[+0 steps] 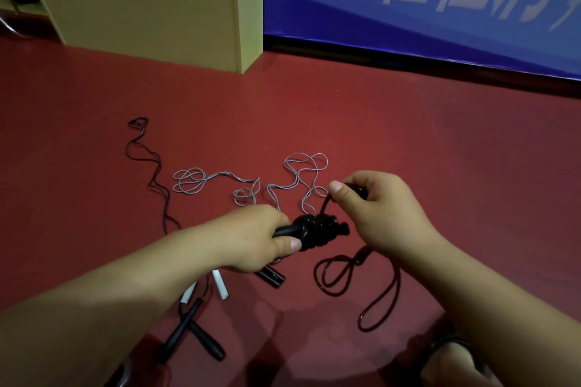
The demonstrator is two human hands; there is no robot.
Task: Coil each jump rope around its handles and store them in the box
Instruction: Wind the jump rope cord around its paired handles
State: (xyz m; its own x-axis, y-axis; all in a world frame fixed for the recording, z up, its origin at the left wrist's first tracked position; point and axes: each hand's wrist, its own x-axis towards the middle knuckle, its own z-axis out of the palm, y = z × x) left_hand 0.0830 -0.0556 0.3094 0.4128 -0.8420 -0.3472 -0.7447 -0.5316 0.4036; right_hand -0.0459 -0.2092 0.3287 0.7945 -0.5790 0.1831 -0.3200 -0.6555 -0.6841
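Note:
My left hand [257, 237] grips the black handles of a jump rope [317, 231], which has several turns of black cord wound around them. My right hand [374, 207] pinches the black cord just above the coil, and the loose remainder [361, 280] loops on the red floor below it. A grey rope [251, 182] with white handles [220, 286] lies tangled on the floor behind my hands. Another black rope [151, 166] trails off to the left, its black handles [195, 333] crossed near my left forearm. The cardboard box [151, 0] stands at the back left.
One more black handle [272, 276] lies under my left hand. A blue banner [424, 3] with white characters runs along the back right. A sandalled foot [452, 352] shows at the bottom right. Red floor stretches all around.

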